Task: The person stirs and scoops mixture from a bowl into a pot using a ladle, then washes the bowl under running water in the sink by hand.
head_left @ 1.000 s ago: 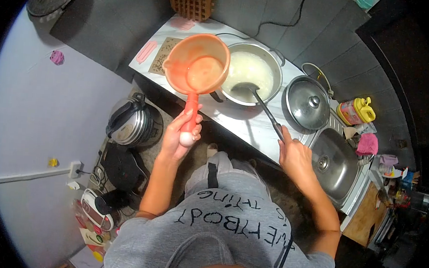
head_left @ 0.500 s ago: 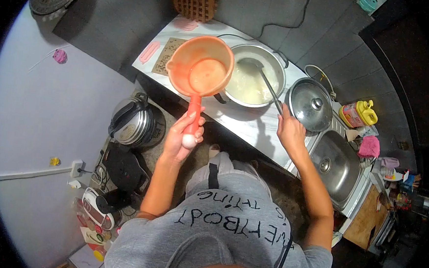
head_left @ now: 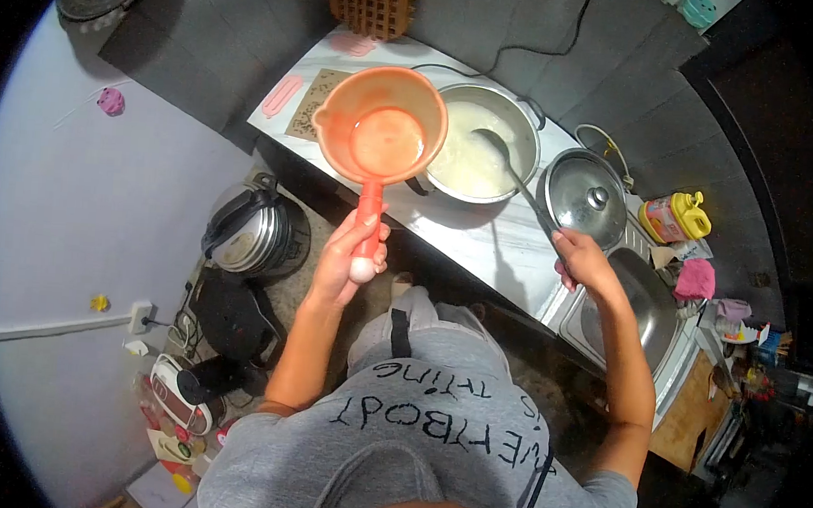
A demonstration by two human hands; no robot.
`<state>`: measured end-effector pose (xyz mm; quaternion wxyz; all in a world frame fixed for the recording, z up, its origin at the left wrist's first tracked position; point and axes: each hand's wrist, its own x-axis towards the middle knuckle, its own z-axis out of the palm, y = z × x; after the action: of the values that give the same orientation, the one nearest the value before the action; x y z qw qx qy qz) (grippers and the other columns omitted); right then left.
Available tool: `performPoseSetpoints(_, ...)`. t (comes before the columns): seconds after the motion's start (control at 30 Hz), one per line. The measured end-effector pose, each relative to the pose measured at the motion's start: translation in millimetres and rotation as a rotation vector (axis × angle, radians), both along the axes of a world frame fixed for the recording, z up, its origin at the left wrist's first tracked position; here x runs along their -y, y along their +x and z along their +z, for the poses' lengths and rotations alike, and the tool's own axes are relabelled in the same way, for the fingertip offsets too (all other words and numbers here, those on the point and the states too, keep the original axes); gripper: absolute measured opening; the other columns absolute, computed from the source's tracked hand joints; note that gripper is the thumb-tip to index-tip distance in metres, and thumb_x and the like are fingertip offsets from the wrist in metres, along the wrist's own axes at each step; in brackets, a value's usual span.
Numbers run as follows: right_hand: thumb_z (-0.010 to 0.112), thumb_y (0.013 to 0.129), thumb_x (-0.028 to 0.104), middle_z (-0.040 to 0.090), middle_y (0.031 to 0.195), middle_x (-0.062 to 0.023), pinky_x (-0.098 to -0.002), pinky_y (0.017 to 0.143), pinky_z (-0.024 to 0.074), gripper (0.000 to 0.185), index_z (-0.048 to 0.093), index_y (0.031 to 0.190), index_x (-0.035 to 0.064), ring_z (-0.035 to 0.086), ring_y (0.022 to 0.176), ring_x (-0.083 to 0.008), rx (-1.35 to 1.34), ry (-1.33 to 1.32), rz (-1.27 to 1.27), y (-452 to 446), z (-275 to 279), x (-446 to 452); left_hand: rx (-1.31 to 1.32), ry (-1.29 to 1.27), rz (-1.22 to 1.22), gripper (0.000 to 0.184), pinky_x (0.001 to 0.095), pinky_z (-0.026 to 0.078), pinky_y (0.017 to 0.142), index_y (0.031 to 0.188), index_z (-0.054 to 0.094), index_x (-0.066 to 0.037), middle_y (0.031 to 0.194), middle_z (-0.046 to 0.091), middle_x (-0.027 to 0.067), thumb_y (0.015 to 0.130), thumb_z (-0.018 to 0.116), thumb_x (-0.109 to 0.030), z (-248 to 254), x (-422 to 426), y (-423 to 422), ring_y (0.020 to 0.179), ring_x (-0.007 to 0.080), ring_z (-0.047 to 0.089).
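My left hand (head_left: 349, 252) is closed around the handle of an orange plastic water dipper (head_left: 387, 141), held up in front of the counter. A little clear liquid seems to lie in its bottom. Beyond it stands a metal pot (head_left: 530, 122) holding a pale, milky white mixture. In my right hand (head_left: 585, 260) is the long dark handle of a ladle (head_left: 528, 194). Its head dips at the surface of the white mixture. A pot with a glass lid (head_left: 585, 198) stands just beyond my right hand.
The marble-patterned counter (head_left: 450, 227) carries both pots. To the right are a steel sink (head_left: 640, 310), a yellow bottle (head_left: 674, 217) and a pink cloth (head_left: 695, 278). A pressure cooker (head_left: 254, 231) stands low on the left. A cord (head_left: 492, 66) runs behind the pot.
My right hand has moved right and towards me, drawing the ladle's head from the pot's far side nearer its middle right. The dipper has barely moved.
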<state>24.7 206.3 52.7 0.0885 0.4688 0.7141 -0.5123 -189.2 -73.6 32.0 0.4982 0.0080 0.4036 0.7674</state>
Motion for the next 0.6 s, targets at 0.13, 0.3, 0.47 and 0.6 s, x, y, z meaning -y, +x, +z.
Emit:
performPoseSetpoints(0.13,0.044,0.095,0.027,0.049,0.06,-0.0027,-0.0191,0.029,0.028,0.037,0.049,0.117,-0.0035,0.036,0.036,-0.0056,-0.186,-0.57,-0.228,-5.5,-2.1,-16.3,-0.011,-0.028,0.005,0.041,0.0237,0.043,0.047,0.128,0.04,0.0,0.083,0.052,0.0059,0.093,0.05,-0.02,0.7,1.6,-1.1,0.055,0.0109,0.05)
performPoseSetpoints(0.3,0.042,0.096,0.028,0.044,0.059,0.0008,-0.0147,0.03,0.0229,0.037,0.049,0.119,-0.0012,0.031,0.039,-0.0014,-0.357,-1.027,-0.387,-9.2,2.1,-11.2,-0.023,-0.04,0.012,0.042,0.0231,0.043,0.047,0.128,0.039,0.0,0.083,0.051,0.0058,0.093,0.051,-0.02,4.2,8.5,-5.4,0.055,0.0106,0.05)
performPoseSetpoints(0.47,0.042,0.097,0.03,0.048,0.06,0.0,-0.0176,0.032,0.0257,0.033,0.052,0.113,0.0031,0.034,0.038,-0.0047,-0.42,-0.759,-0.333,-6.8,11.4,15.4,-0.034,-0.047,0.011,0.042,0.022,0.043,0.047,0.128,0.04,0.0,0.083,0.051,0.0058,0.093,0.051,-0.02,2.4,9.9,-10.8,0.055,0.0104,0.05)
performPoseSetpoints(0.6,0.044,0.097,0.029,0.049,0.06,-0.0018,-0.0246,0.034,0.0341,0.027,0.053,0.105,0.0048,0.043,0.037,-0.0101,-0.359,-0.368,-0.217,-5.8,-1.6,37.3,-0.051,-0.059,-0.018,0.039,0.0226,0.043,0.047,0.125,0.041,-0.002,0.082,0.052,0.0055,0.092,0.053,-0.02,4.3,5.1,-13.8,0.055,0.0106,0.051)
